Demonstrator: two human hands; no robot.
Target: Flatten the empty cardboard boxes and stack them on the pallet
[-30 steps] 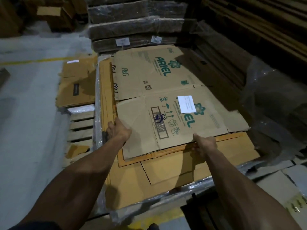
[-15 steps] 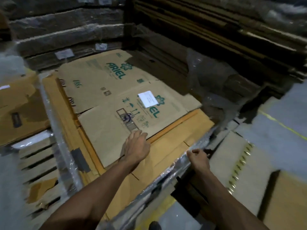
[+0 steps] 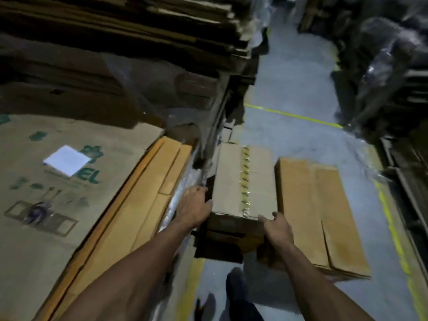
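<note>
Both hands grasp a taped cardboard box [image 3: 245, 181] standing on the floor [image 3: 296, 93]. The left hand [image 3: 193, 207] clasps its near left corner; the right hand [image 3: 279, 228] grips its near right edge, fingertips on top. A strip of printed tape, unreadable, runs along the box top. Just right lies a flattened box [image 3: 317, 212]. To the left, the stack of flattened boxes [image 3: 143, 193] carries a sheet with green letters "EL", a white label [image 3: 67, 160] covering the rest. The picture is blurred. A dark shoe [image 3: 240, 295] shows at the near edge.
</note>
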